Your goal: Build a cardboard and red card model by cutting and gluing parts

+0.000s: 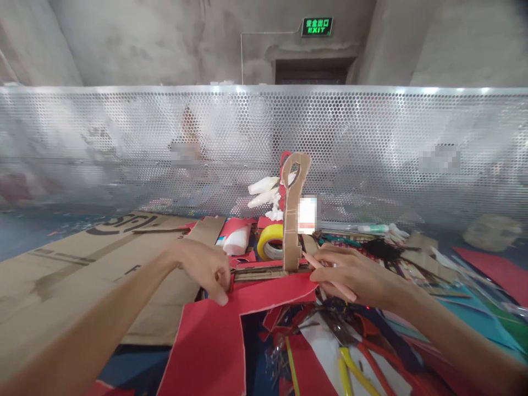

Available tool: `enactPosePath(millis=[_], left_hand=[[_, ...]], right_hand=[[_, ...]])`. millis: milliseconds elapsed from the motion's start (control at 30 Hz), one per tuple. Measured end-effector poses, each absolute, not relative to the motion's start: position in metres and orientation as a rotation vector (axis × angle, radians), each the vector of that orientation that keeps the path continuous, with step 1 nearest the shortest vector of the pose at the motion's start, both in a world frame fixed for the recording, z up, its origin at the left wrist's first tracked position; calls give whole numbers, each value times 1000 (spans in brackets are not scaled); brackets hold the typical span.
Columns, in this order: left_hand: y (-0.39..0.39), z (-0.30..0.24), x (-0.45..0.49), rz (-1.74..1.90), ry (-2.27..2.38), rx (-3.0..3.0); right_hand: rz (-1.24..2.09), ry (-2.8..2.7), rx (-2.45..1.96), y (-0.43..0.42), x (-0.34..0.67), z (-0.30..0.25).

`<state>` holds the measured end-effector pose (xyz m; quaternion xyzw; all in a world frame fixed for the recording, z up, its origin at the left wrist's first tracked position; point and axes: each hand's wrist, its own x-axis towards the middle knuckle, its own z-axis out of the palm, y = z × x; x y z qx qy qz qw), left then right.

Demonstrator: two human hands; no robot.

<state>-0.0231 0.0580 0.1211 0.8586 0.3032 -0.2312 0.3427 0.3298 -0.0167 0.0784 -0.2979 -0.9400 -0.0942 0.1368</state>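
Note:
An upright cardboard cut-out [292, 209] with a loop at its top stands on a flat cardboard strip [264, 272], which lies on a red sheet [214, 341]. My left hand [206, 268] pinches the left end of the strip and the red sheet's edge, fingers closed. At the right end of the strip, beside the foot of the cut-out, rests my right hand [348, 272] with its fingers stretched out.
A yellow tape roll [270, 239], white foam pieces [264, 192] and a white bottle [237, 240] lie behind the cut-out. Large brown cardboard [82, 264] lies at left. Coloured paper scraps, yellow-handled pliers [355, 368] and red sheets lie at right. A perforated metal screen [371, 148] runs across the back.

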Motion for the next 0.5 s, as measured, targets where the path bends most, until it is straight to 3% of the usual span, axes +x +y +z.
enactPosePath(millis=[500], left_hand=[[64, 118, -30, -445, 797, 2129]], right_hand=[[-255, -2754, -871, -21, 339, 99]])
